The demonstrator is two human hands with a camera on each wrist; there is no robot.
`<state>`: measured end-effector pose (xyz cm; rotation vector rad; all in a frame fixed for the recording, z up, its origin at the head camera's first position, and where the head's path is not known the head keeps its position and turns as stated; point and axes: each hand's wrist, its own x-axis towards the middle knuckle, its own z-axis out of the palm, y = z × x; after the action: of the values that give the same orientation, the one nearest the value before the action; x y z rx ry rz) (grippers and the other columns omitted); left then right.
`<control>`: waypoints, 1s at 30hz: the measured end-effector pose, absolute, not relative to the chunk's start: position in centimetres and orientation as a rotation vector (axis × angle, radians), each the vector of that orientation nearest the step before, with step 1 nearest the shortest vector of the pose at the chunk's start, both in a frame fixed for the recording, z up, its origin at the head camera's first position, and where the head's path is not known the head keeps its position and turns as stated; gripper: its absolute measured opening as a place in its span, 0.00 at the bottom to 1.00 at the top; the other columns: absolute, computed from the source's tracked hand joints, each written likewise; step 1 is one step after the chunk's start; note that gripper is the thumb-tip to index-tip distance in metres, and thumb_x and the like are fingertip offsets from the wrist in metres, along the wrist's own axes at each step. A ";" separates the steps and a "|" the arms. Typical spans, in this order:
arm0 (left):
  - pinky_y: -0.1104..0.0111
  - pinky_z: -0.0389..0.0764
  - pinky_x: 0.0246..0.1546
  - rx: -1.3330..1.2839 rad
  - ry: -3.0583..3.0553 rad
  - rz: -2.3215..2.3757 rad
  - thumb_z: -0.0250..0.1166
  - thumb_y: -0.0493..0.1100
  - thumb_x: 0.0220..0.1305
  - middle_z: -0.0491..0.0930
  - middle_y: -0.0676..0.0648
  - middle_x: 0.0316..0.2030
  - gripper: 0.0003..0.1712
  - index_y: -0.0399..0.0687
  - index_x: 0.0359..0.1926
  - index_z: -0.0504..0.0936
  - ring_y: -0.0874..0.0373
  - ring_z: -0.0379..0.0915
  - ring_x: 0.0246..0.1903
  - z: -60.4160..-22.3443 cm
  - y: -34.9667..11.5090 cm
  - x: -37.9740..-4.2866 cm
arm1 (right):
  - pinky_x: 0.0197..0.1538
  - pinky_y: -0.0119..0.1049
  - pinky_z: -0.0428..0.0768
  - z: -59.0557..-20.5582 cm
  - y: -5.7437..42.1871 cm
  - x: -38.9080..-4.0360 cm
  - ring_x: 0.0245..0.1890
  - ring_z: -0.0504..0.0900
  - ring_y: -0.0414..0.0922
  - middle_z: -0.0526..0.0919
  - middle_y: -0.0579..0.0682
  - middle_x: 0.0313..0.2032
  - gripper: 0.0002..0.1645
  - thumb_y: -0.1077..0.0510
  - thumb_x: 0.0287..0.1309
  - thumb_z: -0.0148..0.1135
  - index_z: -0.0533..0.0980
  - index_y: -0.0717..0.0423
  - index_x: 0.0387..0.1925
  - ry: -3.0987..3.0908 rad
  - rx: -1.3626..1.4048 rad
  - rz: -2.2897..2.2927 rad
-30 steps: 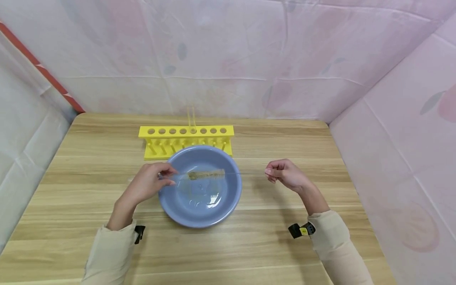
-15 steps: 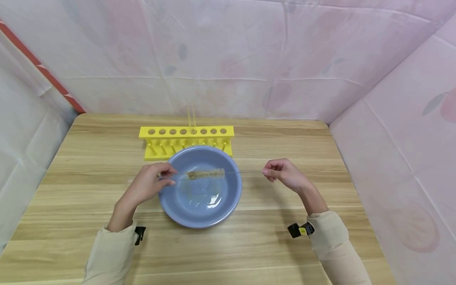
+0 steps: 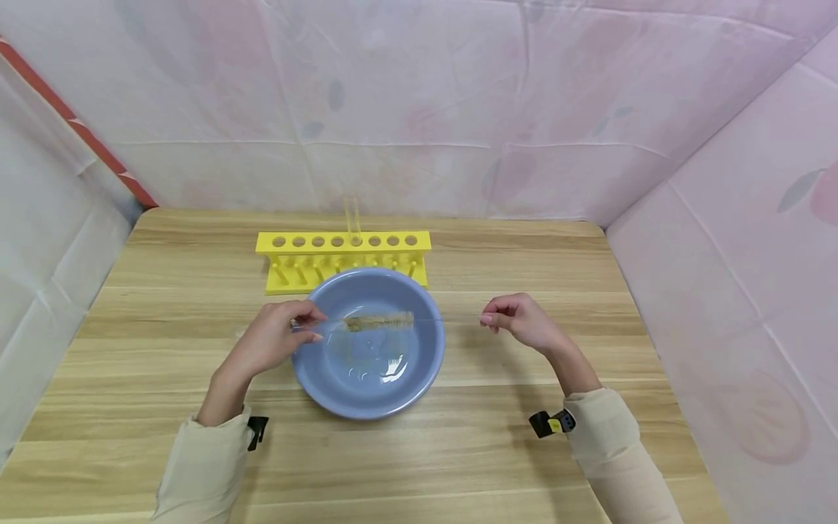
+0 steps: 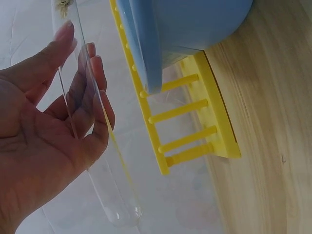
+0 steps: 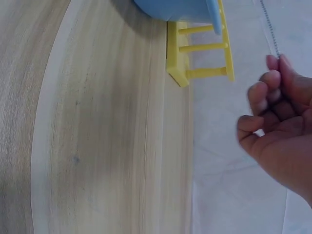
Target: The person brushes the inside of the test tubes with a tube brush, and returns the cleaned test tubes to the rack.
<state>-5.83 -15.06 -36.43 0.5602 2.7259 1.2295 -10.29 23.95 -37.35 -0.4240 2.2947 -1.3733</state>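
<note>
My left hand (image 3: 267,338) holds a clear glass test tube (image 4: 113,202) over the left side of the blue basin (image 3: 364,409). The tube's rounded end points away from the basin, past the palm. A test tube brush (image 3: 378,322) with tan bristles lies level above the basin; its bristles appear to be within the glass. At the right, my right hand (image 3: 527,326) pinches the end of the brush's thin twisted wire handle (image 5: 269,27) between thumb and forefinger. The tube's mouth is hard to make out in the head view.
Behind the basin stands a yellow test tube rack (image 3: 308,243), partly covered by the basin's rim. Another clear test tube (image 3: 352,217) stands upright in it. All rest on a wooden table (image 3: 419,473), with cloth-covered walls (image 3: 406,109) at the back and sides.
My right hand has shifted slightly left toward the basin, holding the wire. My left hand and the tube stay nearly where they were.
</note>
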 end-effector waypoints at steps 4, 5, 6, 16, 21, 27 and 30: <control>0.62 0.78 0.32 0.543 2.672 1.276 0.70 0.29 0.45 0.80 0.46 0.29 0.10 0.39 0.32 0.81 0.52 0.76 0.32 -36.4 -15.1 -5.8 | 0.24 0.31 0.68 -37.4 23.8 -10.2 0.21 0.69 0.43 0.75 0.50 0.20 0.06 0.68 0.57 0.57 0.78 0.64 0.26 2.456 -0.541 -1.370; 0.63 0.78 0.32 0.543 2.661 1.280 0.70 0.29 0.46 0.80 0.46 0.29 0.10 0.39 0.32 0.81 0.53 0.76 0.32 -36.4 -15.2 -5.8 | 0.24 0.31 0.68 -37.4 23.8 -10.1 0.21 0.69 0.41 0.74 0.50 0.20 0.06 0.69 0.56 0.58 0.78 0.64 0.25 2.499 -0.571 -1.369; 0.64 0.78 0.32 0.546 2.651 1.283 0.70 0.30 0.46 0.80 0.46 0.29 0.10 0.39 0.32 0.81 0.54 0.75 0.32 -36.3 -15.2 -5.9 | 0.23 0.30 0.67 -37.5 23.8 -10.1 0.20 0.67 0.40 0.74 0.50 0.19 0.06 0.70 0.55 0.58 0.78 0.63 0.25 2.541 -0.605 -1.368; 0.65 0.77 0.31 0.582 2.599 1.306 0.69 0.33 0.48 0.80 0.44 0.29 0.09 0.38 0.34 0.81 0.56 0.74 0.30 -36.3 -15.4 -6.0 | 0.23 0.27 0.66 -35.3 22.3 -8.9 0.17 0.68 0.43 0.74 0.50 0.17 0.08 0.79 0.44 0.61 0.77 0.67 0.19 2.855 -0.825 -1.397; 0.67 0.77 0.31 0.582 2.575 1.315 0.68 0.32 0.49 0.80 0.44 0.29 0.09 0.38 0.34 0.81 0.57 0.74 0.30 -36.3 -15.7 -6.1 | 0.24 0.26 0.66 -35.4 22.4 -8.6 0.18 0.69 0.42 0.75 0.50 0.17 0.09 0.78 0.43 0.62 0.77 0.65 0.18 2.889 -0.852 -1.395; 0.68 0.76 0.30 0.574 2.627 1.286 0.69 0.32 0.47 0.79 0.49 0.29 0.10 0.40 0.34 0.82 0.58 0.74 0.30 -36.2 -15.7 -6.1 | 0.20 0.29 0.65 -36.8 23.8 -9.3 0.16 0.64 0.37 0.72 0.49 0.16 0.09 0.72 0.53 0.59 0.77 0.63 0.21 2.655 -0.613 -1.392; 0.67 0.77 0.30 0.574 2.658 1.267 0.70 0.32 0.47 0.79 0.50 0.29 0.10 0.41 0.33 0.82 0.57 0.74 0.31 -36.3 -15.7 -6.1 | 0.25 0.31 0.67 -36.9 24.3 -9.8 0.18 0.65 0.40 0.70 0.50 0.16 0.10 0.70 0.58 0.55 0.75 0.70 0.22 2.466 -0.438 -1.454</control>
<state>-6.12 -15.68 -36.26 0.5741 2.6582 1.2671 -9.78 24.26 -36.92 -0.4383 2.4662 -1.4537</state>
